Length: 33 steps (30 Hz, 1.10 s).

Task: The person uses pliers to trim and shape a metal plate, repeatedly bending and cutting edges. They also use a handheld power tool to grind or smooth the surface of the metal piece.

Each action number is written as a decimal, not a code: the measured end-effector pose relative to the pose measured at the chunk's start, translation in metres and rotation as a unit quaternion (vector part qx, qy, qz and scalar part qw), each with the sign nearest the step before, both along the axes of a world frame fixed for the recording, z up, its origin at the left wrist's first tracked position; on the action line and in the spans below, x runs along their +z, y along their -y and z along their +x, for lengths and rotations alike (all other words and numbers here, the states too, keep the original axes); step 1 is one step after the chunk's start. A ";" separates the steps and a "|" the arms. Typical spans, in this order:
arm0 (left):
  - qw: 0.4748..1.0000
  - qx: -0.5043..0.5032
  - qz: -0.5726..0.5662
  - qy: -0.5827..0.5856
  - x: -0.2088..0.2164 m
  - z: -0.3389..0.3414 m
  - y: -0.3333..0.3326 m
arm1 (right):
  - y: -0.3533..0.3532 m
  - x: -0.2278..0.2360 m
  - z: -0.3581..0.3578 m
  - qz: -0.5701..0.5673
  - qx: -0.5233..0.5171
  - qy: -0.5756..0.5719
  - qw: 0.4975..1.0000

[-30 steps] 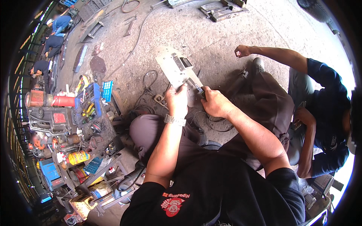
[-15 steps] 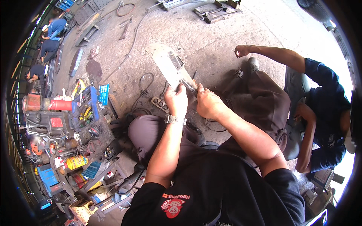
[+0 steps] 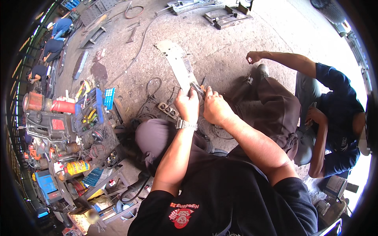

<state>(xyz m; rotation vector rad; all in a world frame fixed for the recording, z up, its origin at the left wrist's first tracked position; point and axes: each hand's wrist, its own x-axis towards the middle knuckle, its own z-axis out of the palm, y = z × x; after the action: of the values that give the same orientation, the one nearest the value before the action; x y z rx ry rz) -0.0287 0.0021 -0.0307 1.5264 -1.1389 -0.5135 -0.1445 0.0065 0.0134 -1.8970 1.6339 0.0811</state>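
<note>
My left hand (image 3: 187, 104) is closed on the lower end of a long pale metal plate (image 3: 176, 67) with a rounded far end and a fitting along its right edge. The thumb lies on top of the plate. My right hand (image 3: 216, 107) is closed beside the plate's lower right edge, around a slim tool whose kind I cannot make out. A dark metal piece (image 3: 197, 89) and a small orange tip (image 3: 203, 81) show between the two hands. Under the plate, a flat metal strip with round holes (image 3: 168, 110) lies on the floor.
At left, a cluttered bench holds a blue toolbox (image 3: 100, 103), a yellow bottle (image 3: 78, 167) and a red cylinder (image 3: 63, 106). A co-worker in a dark shirt (image 3: 338, 114) sits close on the right. A hose (image 3: 142, 46) and metal frames (image 3: 226, 17) lie ahead.
The plate has turned in my left hand, so its fitting shows more edge-on. Both hands have shifted slightly, and the whole view has moved a little.
</note>
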 end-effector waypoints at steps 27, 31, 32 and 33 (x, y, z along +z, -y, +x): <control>0.950 -0.028 0.062 -0.305 -0.005 0.011 0.009 | 0.005 0.005 -0.027 -0.065 0.032 0.087 0.994; 0.953 -0.044 0.062 -0.292 -0.007 0.009 0.008 | 0.010 0.005 -0.033 -0.053 0.054 0.057 0.995; 0.956 -0.045 0.077 -0.280 -0.005 0.008 0.007 | 0.011 0.003 -0.034 -0.059 0.060 0.054 0.995; 0.958 -0.046 0.092 -0.267 -0.003 0.007 0.006 | 0.011 0.001 -0.037 -0.063 0.054 0.068 0.994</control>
<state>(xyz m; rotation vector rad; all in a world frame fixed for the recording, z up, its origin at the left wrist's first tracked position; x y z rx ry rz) -0.0216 -0.0043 -0.0338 1.3734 -0.7533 -1.0487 -0.1813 -0.0046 0.0145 -2.0383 1.4753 -0.1065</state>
